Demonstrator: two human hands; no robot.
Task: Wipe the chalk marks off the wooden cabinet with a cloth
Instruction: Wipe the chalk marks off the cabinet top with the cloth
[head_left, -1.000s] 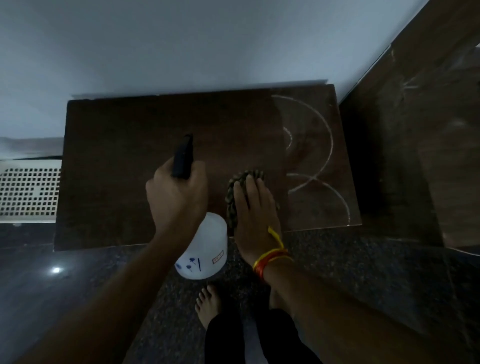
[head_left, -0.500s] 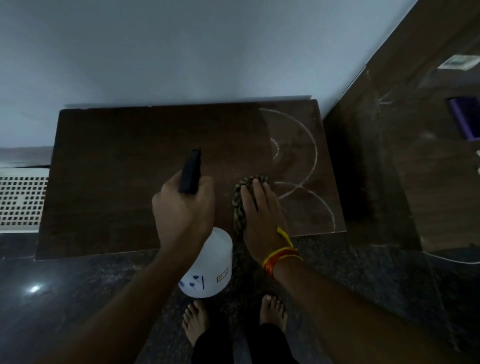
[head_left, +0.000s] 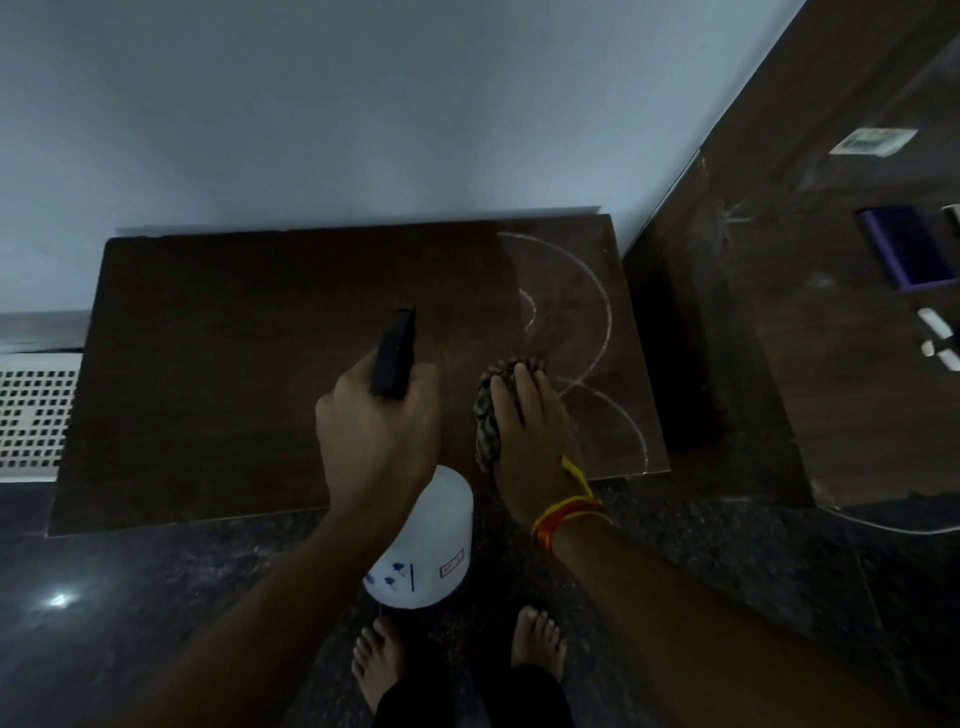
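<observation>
White chalk marks (head_left: 597, 332) arc just beyond and right of the right hand (head_left: 530, 441), whose straight fingers (head_left: 524, 387) press the cloth (head_left: 485, 415) flat.

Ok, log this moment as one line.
wiping | right hand presses cloth on cabinet | left hand holds spray bottle | chalk marks remain

White vented grille (head_left: 31, 410) at left; purple box (head_left: 906, 248) right — dark speckled floor (head_left: 727, 561).

Cabinet top (head_left: 234, 374) lies bare leftward; spray bottle (head_left: 423, 545) blocks that way.
</observation>
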